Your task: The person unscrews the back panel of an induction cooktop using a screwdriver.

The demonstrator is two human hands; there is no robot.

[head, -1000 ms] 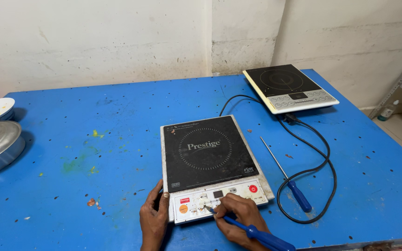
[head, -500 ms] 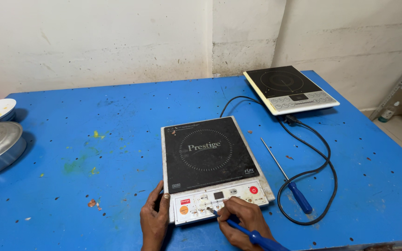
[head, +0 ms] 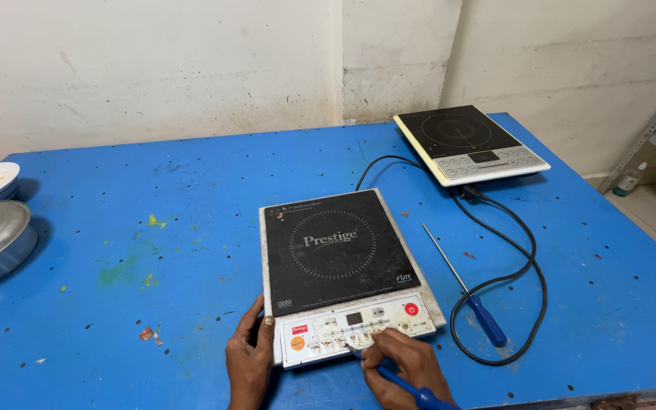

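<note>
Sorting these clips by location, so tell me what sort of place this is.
Probably a small appliance repair workshop: two induction cooktops lie on a worn blue worktable, a spare screwdriver beside them, while the right hand works a blue-handled screwdriver at one control panel.

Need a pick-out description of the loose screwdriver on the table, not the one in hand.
On the blue table, look just right of the near induction cooktop, inside the loop of black power cord. The loose screwdriver lies there flat and untouched, long bare shaft, blue handle toward the table's near edge.
</note>
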